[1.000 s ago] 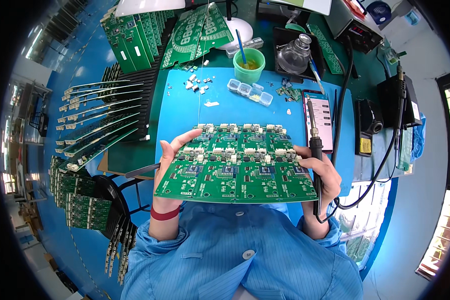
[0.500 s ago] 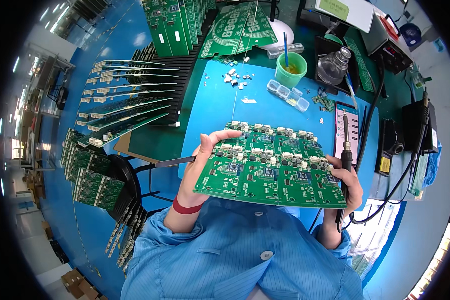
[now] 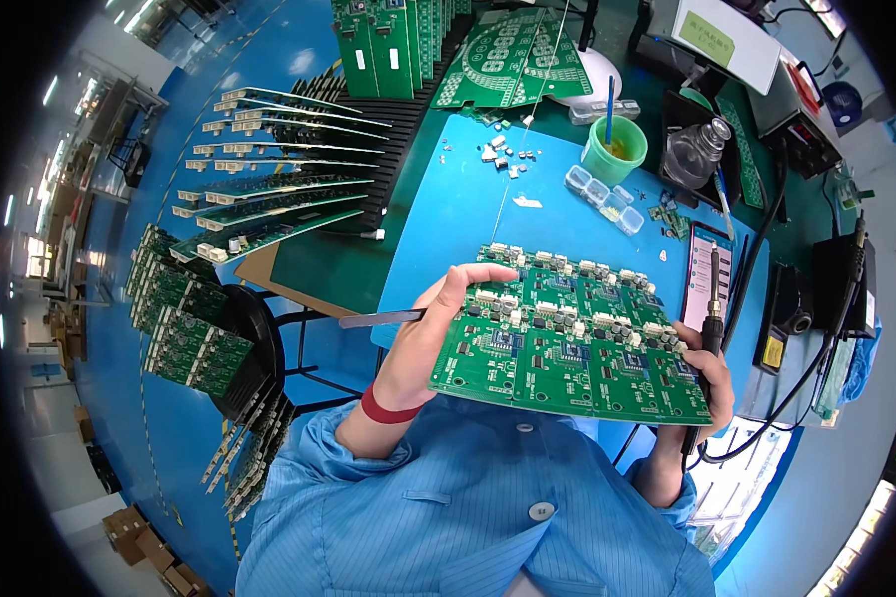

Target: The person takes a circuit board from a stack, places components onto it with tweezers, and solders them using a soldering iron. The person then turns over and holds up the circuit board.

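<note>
Green panel of circuit boards (image 3: pixel 567 333): held tilted above the blue mat (image 3: pixel 458 214), close to the chest, left hand (image 3: pixel 423 343) gripping its left edge with tweezers (image 3: pixel 380 318) tucked in the same fingers, right hand (image 3: pixel 707 373) closed on its right edge together with a black soldering iron (image 3: pixel 712 313). Surroundings: green cup (image 3: pixel 612 151), small clear boxes (image 3: pixel 602 194), racked boards (image 3: pixel 269 199) to the left. Handling, as a judgement: support both edges evenly and keep the iron's tip clear of components and cable.

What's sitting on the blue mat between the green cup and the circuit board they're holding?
In the head view, small clear boxes lie between the cup and the board.
</note>
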Demonstrator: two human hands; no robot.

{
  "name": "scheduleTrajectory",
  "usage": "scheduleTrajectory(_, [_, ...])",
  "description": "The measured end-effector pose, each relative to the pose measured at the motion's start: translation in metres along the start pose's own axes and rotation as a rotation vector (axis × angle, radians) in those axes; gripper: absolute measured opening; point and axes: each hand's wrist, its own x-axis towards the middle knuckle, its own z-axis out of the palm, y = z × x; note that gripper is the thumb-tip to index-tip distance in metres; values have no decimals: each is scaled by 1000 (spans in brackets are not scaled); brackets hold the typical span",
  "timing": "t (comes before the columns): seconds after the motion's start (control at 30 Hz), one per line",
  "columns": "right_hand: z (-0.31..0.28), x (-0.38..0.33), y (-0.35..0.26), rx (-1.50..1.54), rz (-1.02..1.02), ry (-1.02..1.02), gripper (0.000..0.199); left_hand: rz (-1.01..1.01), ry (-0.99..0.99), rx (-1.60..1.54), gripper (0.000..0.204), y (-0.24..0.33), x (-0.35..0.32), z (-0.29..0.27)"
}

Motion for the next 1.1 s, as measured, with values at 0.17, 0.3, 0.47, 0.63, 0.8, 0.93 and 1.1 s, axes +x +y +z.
scheduleTrajectory(0.17, [0, -1, -2, 14, -10, 3, 21, 0, 0, -41, 49, 0, -2, 2])
scheduleTrajectory(0.3, [0, -4, -2, 32, 20, 18, 22, 19, -23, -93, 39, 2, -4, 6])
scheduleTrajectory(0.47, [5, -7, -10, 75, 58, 47, 21, 17, -24, -211, 43, -9, -11, 1])
scheduleTrajectory(0.63, [3, -32, -27, 79, 69, 123, 28, 56, 3, -206, 43, -19, -20, 8])
scheduleTrajectory(0.8, [9, -45, -30, 397, 109, 233, 40, 26, -12, -101, 37, -33, -30, 19])
scheduleTrajectory(0.93, [-5, -35, -30, 382, 327, 305, 45, -66, -216, 219, 54, -32, -48, 23])
scheduleTrajectory(1.1, [-22, -24, -15, 345, 307, 327, 56, 85, -209, 581, 87, -1, -65, -3])
